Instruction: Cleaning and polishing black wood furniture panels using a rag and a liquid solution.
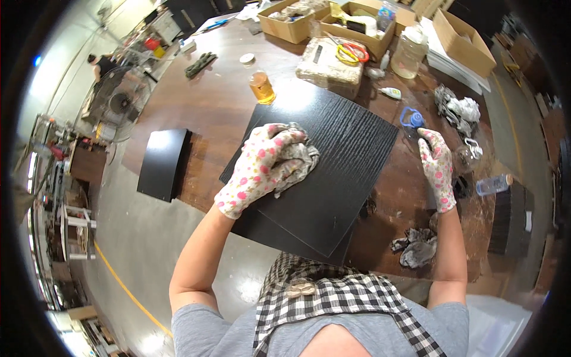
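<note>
My left hand [254,166], in a white glove with pink flowers, is closed around a crumpled grey rag [302,159]. The rag is pressed to the upper of two stacked black wood-grain panels [345,154], near its left side. On the right, my right hand [437,162] wears a matching glove and holds nothing that I can see. Its fingers are stretched out and a little curved, just short of a bottle with a blue cap [411,118]. Beyond the panels' far corner stands a small container of amber liquid [262,88].
A stack of black boards [162,162] lies at the table's left edge. Crumpled rags [459,110] and a clear bottle [493,185] are at the right, another rag [416,247] nearer me. Open cardboard boxes [288,28], a large jug [410,53] and a wrapped bundle [324,62] line the back.
</note>
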Available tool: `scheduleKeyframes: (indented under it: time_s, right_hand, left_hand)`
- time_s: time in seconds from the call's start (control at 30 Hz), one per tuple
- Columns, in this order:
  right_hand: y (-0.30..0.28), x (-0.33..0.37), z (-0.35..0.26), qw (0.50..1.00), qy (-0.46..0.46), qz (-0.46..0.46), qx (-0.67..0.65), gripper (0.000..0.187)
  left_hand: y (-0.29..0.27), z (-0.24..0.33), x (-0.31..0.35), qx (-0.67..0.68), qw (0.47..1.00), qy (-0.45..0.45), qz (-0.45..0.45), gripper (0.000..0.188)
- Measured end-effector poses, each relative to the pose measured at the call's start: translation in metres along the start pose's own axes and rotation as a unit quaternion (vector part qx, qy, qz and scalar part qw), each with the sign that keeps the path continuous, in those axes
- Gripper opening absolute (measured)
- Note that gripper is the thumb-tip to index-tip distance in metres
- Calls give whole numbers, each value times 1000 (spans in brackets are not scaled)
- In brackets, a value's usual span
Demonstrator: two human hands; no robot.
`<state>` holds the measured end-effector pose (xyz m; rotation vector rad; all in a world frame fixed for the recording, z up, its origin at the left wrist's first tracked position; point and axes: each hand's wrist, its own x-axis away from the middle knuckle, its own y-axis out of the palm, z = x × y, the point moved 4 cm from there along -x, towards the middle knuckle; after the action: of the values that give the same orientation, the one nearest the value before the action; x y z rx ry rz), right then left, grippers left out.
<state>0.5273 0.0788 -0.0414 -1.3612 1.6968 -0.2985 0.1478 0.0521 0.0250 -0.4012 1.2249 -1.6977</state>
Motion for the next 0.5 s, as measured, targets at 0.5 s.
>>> scheduleKeyframes:
  time_s: [0.5]
  right_hand:
    - [22,65,-183,870,192,115,-439,50]
  left_hand:
    - [-50,-39,-23,374,920,96,-62,53]
